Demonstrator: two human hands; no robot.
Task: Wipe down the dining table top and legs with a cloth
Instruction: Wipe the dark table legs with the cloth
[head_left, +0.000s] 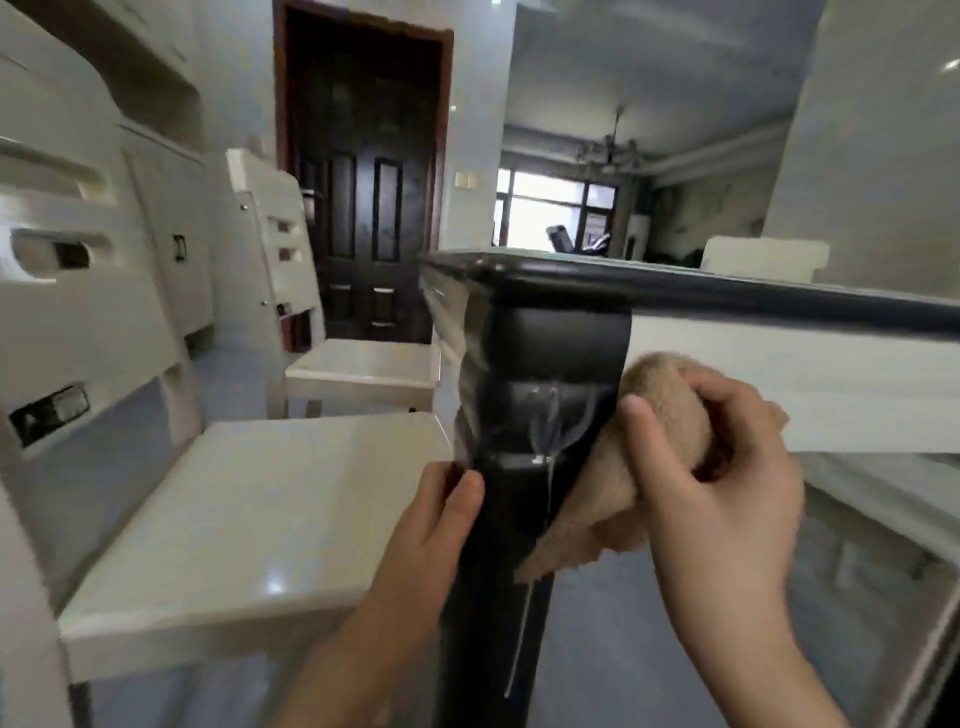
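Observation:
A black turned table leg (519, 525) runs down the middle of the view from the dark rim of the table top (727, 296), which I see from low down. A whitish streak runs down the leg's front. My right hand (722, 488) is shut on a tan fluffy cloth (670, 410) and presses it against the leg's right side, just below the bulge. My left hand (431, 519) grips the left side of the leg, thumb on its front. The lower part of the leg is cut off by the frame.
A cream chair (249, 525) stands right beside the leg on the left, a second cream chair (358, 369) behind it. The table's white apron (810, 389) stretches right. A dark wooden door (363, 208) lies beyond; grey floor (623, 649) shows under the table.

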